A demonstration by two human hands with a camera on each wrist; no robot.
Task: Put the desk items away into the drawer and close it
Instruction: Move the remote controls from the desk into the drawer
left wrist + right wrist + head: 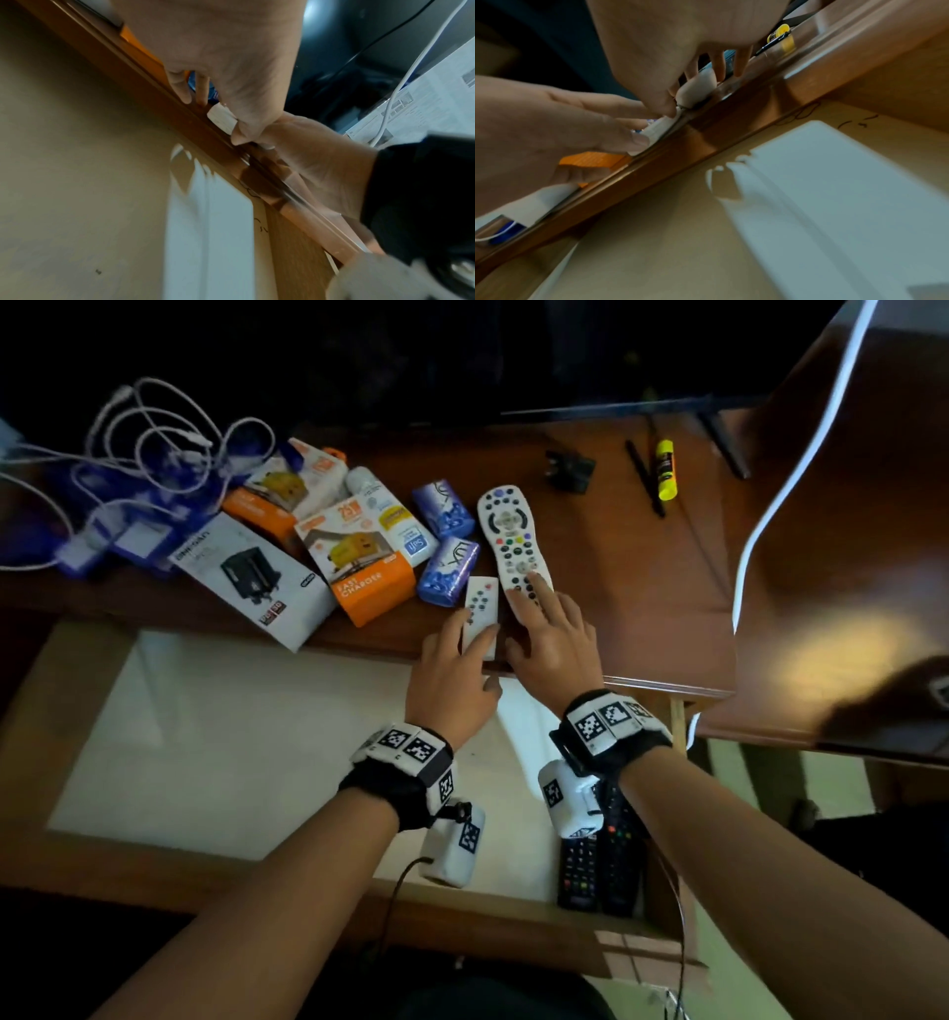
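Observation:
A small white remote [480, 608] lies at the desk's front edge, and my left hand [472, 631] pinches its near end between thumb and fingers. The left wrist view shows that end [222, 118] held under my thumb. Just to its right lies a large white remote [508, 536]; my right hand [529, 616] covers its near half, fingers over the buttons and thumb curled at the end. In the right wrist view the rounded end [700, 87] sits between my thumb and fingers. The drawer [462, 914] stands open below both wrists, with two black remotes [601, 860] at its right.
Left of the remotes lie two blue soap packs [447, 567], orange charger boxes [359, 562], a white adapter box [251, 577] and tangled white cables [154, 439]. Further back right are a black plug [570, 469], a pen [644, 477] and a yellow glue stick [666, 469].

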